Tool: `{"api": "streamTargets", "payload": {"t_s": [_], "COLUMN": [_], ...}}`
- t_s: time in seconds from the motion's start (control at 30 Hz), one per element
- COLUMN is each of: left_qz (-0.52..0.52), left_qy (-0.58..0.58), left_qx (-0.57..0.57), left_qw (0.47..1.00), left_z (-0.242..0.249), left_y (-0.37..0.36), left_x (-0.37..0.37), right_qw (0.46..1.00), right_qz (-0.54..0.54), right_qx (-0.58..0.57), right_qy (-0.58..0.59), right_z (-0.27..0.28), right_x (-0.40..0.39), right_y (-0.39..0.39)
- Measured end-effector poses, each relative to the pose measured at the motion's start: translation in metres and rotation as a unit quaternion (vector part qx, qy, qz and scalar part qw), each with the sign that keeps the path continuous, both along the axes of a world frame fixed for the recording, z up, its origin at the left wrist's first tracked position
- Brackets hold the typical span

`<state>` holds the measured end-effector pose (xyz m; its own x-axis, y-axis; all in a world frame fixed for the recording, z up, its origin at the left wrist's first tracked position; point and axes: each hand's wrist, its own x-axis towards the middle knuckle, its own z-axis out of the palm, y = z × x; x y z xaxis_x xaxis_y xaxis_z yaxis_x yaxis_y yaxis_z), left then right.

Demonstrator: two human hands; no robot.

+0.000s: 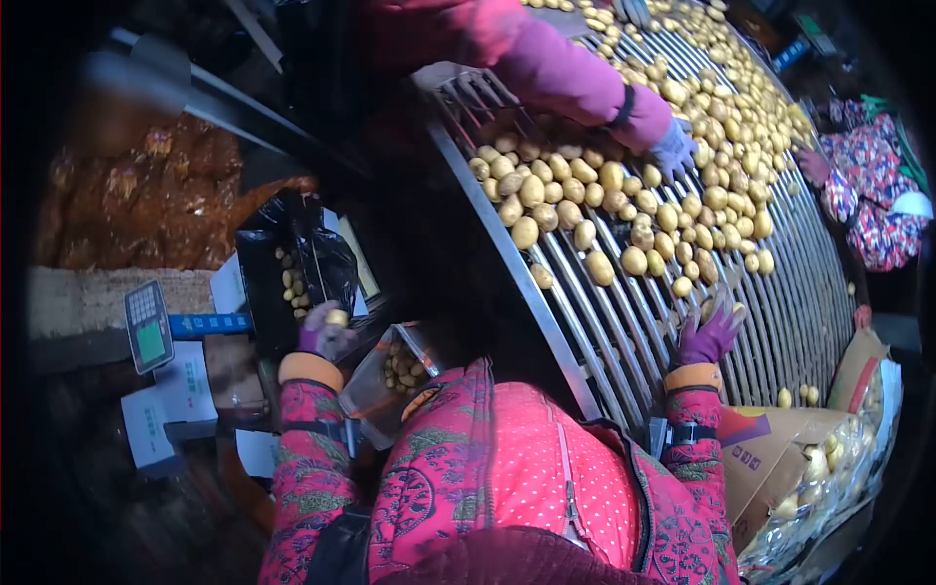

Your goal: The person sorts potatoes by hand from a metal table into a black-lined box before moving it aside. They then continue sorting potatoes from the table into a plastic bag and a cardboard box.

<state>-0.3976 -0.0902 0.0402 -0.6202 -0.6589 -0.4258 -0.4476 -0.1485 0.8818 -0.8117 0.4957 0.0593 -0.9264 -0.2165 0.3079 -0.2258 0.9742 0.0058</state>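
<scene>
My left hand (327,336), in a purple and grey glove, is closed on a potato (336,318) beside a box lined with a black plastic bag (331,258). Several potatoes (292,283) lie inside that bag. My right hand (709,336), gloved in purple, is over the metal bar grate (575,336), its fingers curled around a potato (738,310); the glove partly hides it. Many loose potatoes (721,146) cover the grate beyond this hand. Just below my left hand stands a clear-sided container (366,390) with potatoes in it.
A co-worker's gloved hand (673,148) reaches onto the grate from the upper left. Another person in a patterned jacket (877,185) is at the far right. A scale display (149,327) stands left, near white boxes (185,385). A cardboard box (780,448) with bagged potatoes sits lower right.
</scene>
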Motion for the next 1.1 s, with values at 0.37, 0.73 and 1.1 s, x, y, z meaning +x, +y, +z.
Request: {"api": "streamTargets", "payload": {"t_s": [0.37, 0.73, 1.1], "left_qz": [-0.103, -0.685, -0.608], "left_qy": [0.061, 0.156, 0.157], "left_qx": [-0.217, -0.57, -0.613], "left_qw": [0.969, 0.426, 0.479], "left_z": [0.087, 0.08, 0.047], "left_y": [0.042, 0.342, 0.16], "left_x": [-0.242, -0.438, -0.533], "right_qw": [0.991, 0.979, 0.979], "right_qz": [0.059, -0.183, -0.173], "right_qx": [-0.078, -0.058, -0.053], "right_qy": [-0.087, -0.061, -0.089], "right_z": [0.042, 0.024, 0.037], "right_x": [-0.009, -0.001, -0.005], "right_y": [-0.131, 0.001, -0.002]}}
